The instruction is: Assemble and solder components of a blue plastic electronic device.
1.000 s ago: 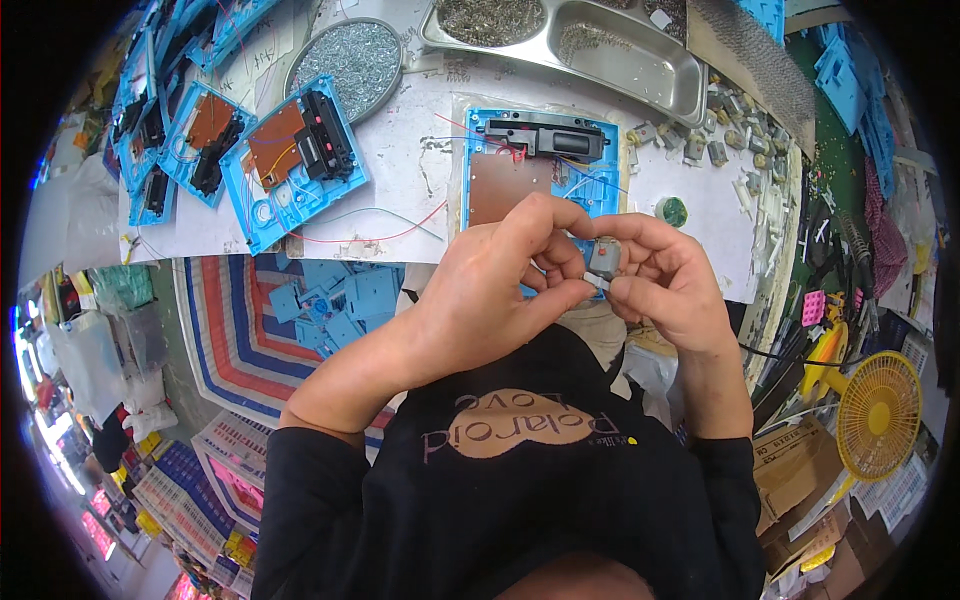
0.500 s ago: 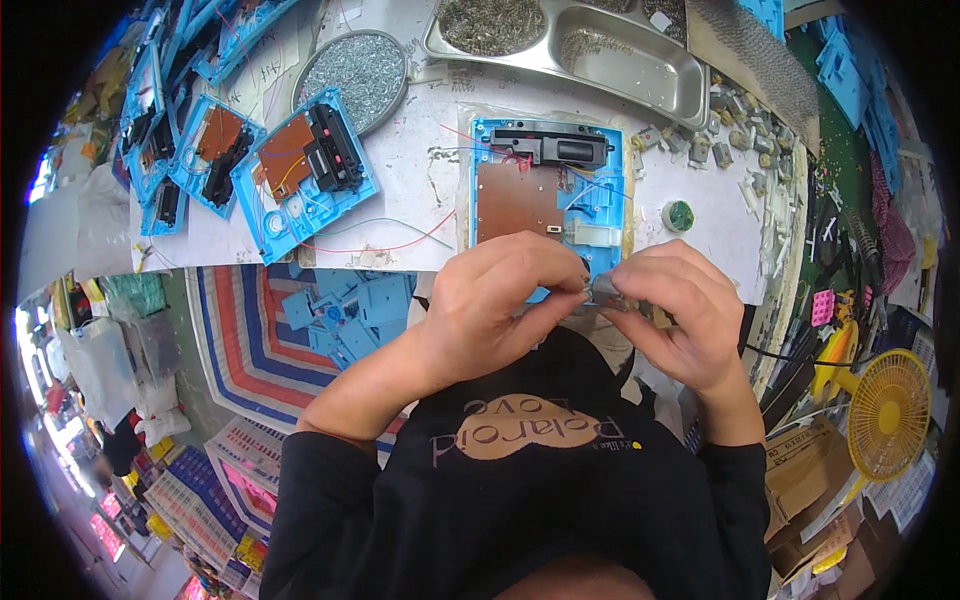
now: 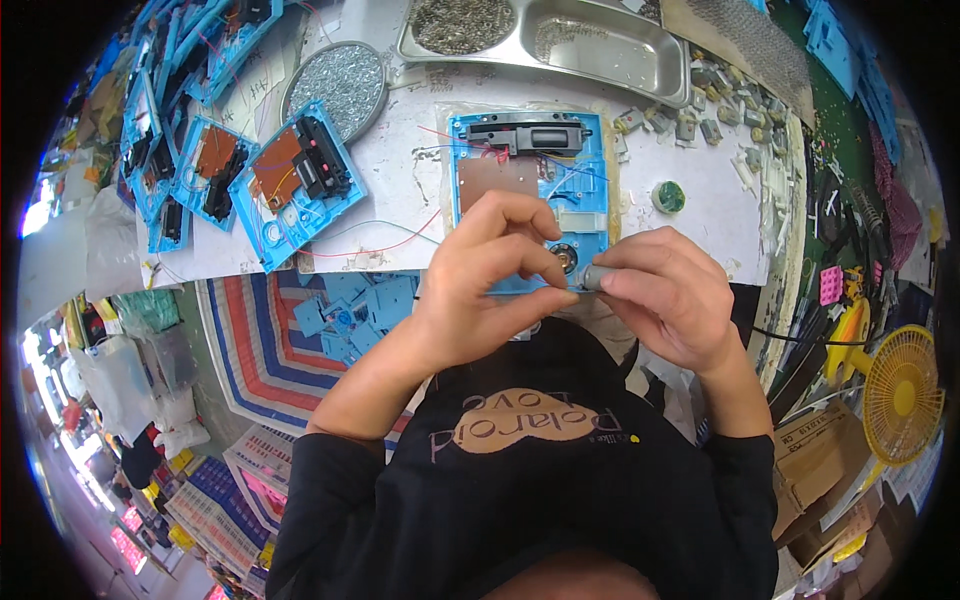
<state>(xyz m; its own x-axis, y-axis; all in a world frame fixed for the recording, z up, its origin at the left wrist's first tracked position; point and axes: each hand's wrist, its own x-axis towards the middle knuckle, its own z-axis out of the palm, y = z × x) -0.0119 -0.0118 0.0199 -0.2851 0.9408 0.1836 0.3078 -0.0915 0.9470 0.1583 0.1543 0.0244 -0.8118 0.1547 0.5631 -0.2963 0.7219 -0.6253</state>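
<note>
The right hand [image 3: 678, 298] pinches a small grey block-like piece [image 3: 596, 277] between thumb and fingers, above the near edge of an open blue plastic case [image 3: 592, 192]. The left hand [image 3: 480, 285] curves just left of it; whether its fingertips grip anything cannot be told. Far across the white tabletop [image 3: 410, 130] sits a shiny steel compartment tray [image 3: 688, 80].

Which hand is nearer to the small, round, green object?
Right: in view, the right hand is below the small, round, green object; the left hand is farther, lower left.
</note>
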